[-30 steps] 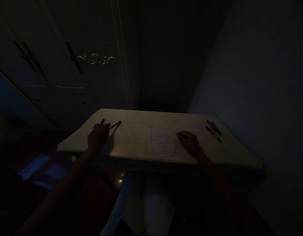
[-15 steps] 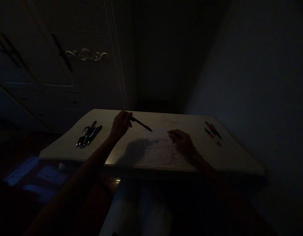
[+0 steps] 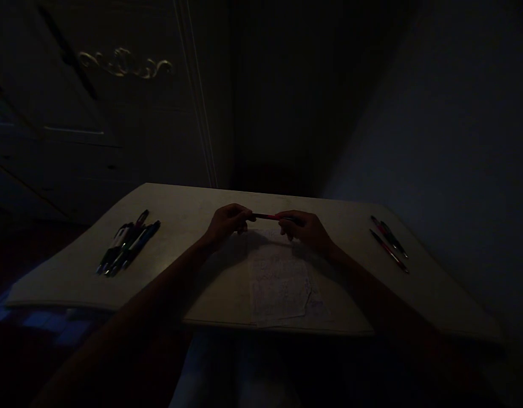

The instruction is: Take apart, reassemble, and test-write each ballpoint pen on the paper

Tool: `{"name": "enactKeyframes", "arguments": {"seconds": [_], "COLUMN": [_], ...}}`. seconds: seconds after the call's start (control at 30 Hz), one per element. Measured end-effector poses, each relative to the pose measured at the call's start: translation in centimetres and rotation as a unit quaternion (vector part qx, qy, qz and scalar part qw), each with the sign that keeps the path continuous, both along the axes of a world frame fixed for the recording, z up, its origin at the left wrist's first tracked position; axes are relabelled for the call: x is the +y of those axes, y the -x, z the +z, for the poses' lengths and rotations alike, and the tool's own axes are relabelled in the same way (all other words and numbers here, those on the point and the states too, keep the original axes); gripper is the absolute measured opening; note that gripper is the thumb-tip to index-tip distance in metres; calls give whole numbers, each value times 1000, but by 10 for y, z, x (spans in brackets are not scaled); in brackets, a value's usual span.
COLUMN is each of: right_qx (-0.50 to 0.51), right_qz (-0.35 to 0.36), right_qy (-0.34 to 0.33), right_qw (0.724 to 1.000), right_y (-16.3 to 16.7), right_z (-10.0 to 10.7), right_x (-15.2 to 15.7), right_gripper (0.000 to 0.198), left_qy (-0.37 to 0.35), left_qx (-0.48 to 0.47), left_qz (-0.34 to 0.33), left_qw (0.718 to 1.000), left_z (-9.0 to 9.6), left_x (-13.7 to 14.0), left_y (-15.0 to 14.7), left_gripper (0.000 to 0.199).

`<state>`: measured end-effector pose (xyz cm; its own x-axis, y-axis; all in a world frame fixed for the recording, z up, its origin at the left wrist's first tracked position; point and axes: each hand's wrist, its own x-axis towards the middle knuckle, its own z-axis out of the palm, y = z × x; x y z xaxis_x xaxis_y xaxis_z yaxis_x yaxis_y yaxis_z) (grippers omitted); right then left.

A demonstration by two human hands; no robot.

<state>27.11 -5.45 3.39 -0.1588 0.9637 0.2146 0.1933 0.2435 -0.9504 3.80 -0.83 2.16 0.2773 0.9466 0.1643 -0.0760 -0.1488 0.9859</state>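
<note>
A dark pen with a red part point(image 3: 266, 216) is held level between my two hands, above the far edge of some written sheets of paper point(image 3: 278, 277). My left hand point(image 3: 229, 222) pinches its left end. Around its right end the fingers of my right hand point(image 3: 304, 225) are closed, hiding that end. The papers lie overlapping on the table, and one has a torn-looking right edge. Shadows of my hands fall across them.
On the left of the pale table point(image 3: 180, 198) lies a bundle of several pens point(image 3: 129, 241). A few more pens point(image 3: 388, 249) lie at the right. A dark cabinet point(image 3: 151, 130) stands behind on the left; a wall point(image 3: 448, 141) rises on the right. The room is dim.
My left hand has moved right and brought the pen from a slant to level. My right hand has left the paper's edge and now grips the pen's other end. The camera view has shifted closer.
</note>
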Motion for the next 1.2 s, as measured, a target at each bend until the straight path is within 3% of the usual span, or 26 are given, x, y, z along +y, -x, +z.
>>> {"name": "enactKeyframes", "arguments": {"seconds": [0.23,0.43,0.63,0.77,0.9,1.07,1.2], "right_qx": [144,253,214,182,152,88,67], "right_qz": [-39,-11,-12,-27,-19,17,32], "right_qy": [66,112,112,98,69,55,40], "right_qw": [987,961,970,978,986,994,996], "right_y": [2,11,18,21,21,22,26], "right_z": [-4,-10,-21,-25,-22,-17,-16], "right_x": [20,15,15,15,14,7,2], "right_gripper": [38,51,41,43,50,51,49], "left_qy": [-58,-208,-324,-365,-326,-184,-89], "left_qx": [126,281,312,292,257,198,153], "left_qz": [-71,-142,-111,-128,-133,-125,-115], "left_qw": [988,926,886,875,900,955,977], "left_z": [-17,-25,-17,-12,-7,0,1], "left_x": [6,-3,-13,-26,-34,-34,-32], "left_y": [0,-2,-2,-8,-15,-20,-24], "left_gripper": [17,23,23,25,29,38,33]}}
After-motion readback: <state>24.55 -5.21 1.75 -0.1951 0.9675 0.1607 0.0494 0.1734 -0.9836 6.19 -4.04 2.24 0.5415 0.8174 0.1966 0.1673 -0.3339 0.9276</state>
